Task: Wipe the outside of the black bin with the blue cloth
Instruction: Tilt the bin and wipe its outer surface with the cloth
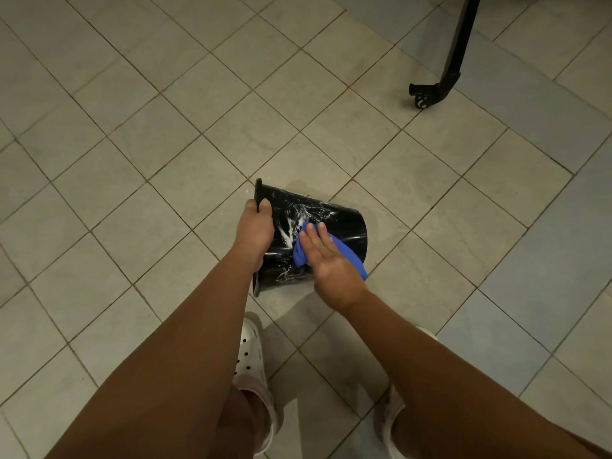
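Gripping the rim, left hand [255, 230] holds the black bin [344, 223] sideways, mouth pointing left, base right; right hand [326, 260], fingers flat, presses the blue cloth [349, 255] on its side.

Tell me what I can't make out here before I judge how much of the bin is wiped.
Head view, the only one:
Black bin: its underside and far side face away from the camera, and its inside is out of sight too.
Blue cloth: mostly covered by the right hand pressing it.
Left hand: the fingers curl over the rim, hidden inside.
Black stand: cut off by the top edge.
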A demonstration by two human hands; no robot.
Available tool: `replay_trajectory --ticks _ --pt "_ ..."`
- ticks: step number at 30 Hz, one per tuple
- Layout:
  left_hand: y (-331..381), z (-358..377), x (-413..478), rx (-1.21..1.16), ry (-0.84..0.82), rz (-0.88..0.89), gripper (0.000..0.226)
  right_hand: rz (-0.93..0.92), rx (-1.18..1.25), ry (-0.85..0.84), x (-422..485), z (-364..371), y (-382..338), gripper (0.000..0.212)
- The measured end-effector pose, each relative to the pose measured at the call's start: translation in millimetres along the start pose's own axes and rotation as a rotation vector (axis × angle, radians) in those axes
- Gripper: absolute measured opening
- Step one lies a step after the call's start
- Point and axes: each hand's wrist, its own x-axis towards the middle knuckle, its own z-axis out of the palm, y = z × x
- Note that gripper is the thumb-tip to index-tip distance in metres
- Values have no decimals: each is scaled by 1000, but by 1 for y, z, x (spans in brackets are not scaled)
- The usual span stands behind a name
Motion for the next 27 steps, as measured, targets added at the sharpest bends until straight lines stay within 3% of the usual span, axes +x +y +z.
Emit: replay_trajectory --ticks 3,5,14,21,27 --pt "2 1 -3 -16 -21 -10 38 162 65 -29 3 -3 1 77" --pt "2 1 -4 -20 -21 -15 39 213 76 53 -1 -1 -3 77" --pt "-5 -3 1 -64 -37 -37 39 -25 47 -43 -2 1 -11 77" --pt "-1 -2 -1 -106 -34 -59 35 168 68 -54 4 3 -17 75" --pt "-10 -6 3 -66 -34 -54 37 -63 -21 -22 -7 11 -20 77"
